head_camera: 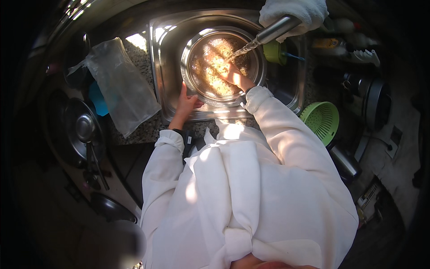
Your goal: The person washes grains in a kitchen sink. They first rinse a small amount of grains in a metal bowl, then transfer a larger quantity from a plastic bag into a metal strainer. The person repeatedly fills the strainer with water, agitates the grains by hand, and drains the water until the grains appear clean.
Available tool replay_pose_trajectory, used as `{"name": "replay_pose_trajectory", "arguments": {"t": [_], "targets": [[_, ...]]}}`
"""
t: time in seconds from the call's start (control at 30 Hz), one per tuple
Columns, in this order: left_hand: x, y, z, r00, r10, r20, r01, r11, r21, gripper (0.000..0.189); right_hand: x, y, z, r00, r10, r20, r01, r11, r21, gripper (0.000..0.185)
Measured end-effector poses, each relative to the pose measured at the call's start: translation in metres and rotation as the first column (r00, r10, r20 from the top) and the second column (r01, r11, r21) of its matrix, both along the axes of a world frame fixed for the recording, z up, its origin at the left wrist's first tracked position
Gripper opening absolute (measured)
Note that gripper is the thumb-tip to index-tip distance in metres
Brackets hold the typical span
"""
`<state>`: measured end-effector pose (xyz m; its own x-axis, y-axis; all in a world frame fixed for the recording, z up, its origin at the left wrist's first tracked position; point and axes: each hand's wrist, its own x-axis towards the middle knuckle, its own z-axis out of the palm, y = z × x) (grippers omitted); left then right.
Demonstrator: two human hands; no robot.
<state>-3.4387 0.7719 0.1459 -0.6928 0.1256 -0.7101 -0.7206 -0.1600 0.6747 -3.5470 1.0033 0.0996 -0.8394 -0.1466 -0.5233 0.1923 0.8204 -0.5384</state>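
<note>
A round stainless steel bowl (192,88) stands in the metal sink (168,70), holding water and pale, grain-like food (215,79) in patchy sunlight. My right hand (237,78) reaches over its near right rim into the food; the fingertips are partly lost in water and glare. At the bowl's near left side, my left hand (188,103) rests against the outside with its fingers apart. Water streams from a metal faucet spout (278,28) into the bowl, close to my right fingers. White cloth (294,13) is wrapped around the faucet.
A green container (273,52) sits right of the bowl. On the counter's left lies a clear plastic bag (121,87) by a blue item (98,99). Farther left are a metal ladle (85,129) and dark pans. A green colander (320,122) stands near my right sleeve.
</note>
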Motion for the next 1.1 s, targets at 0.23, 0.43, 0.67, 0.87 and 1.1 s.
{"name": "replay_pose_trajectory", "arguments": {"t": [0.23, 0.43, 0.67, 0.87, 1.1], "targets": [[-0.002, -0.002, 0.001, 1.0, -0.006, 0.005, 0.006, 1.0, 0.009, 0.084, -0.018, -0.013, 0.038, 0.981, 0.115, -0.155, -0.155, 0.949, -0.274, 0.058], [0.0, -0.002, 0.0, 1.0, -0.006, 0.002, 0.006, 1.0, 0.019, 0.085, -0.063, 0.033, 0.03, 0.868, 0.219, -0.446, -0.344, 0.913, -0.221, 0.05], [0.0, -0.001, 0.001, 1.0, -0.02, -0.005, 0.02, 0.999, 0.025, 0.084, -0.031, 0.041, 0.008, 0.981, 0.196, 0.006, -0.182, 0.92, -0.346, 0.05], [0.0, -0.001, 0.004, 1.0, -0.015, -0.006, 0.015, 1.0, 0.025, 0.084, -0.007, 0.006, -0.01, 0.882, 0.438, -0.175, -0.452, 0.891, -0.046, 0.067], [0.0, -0.002, 0.006, 1.0, -0.018, -0.018, 0.019, 0.999, 0.034, 0.084, 0.003, -0.037, 0.009, 0.733, 0.275, -0.622, -0.529, 0.805, -0.268, 0.061]]}}
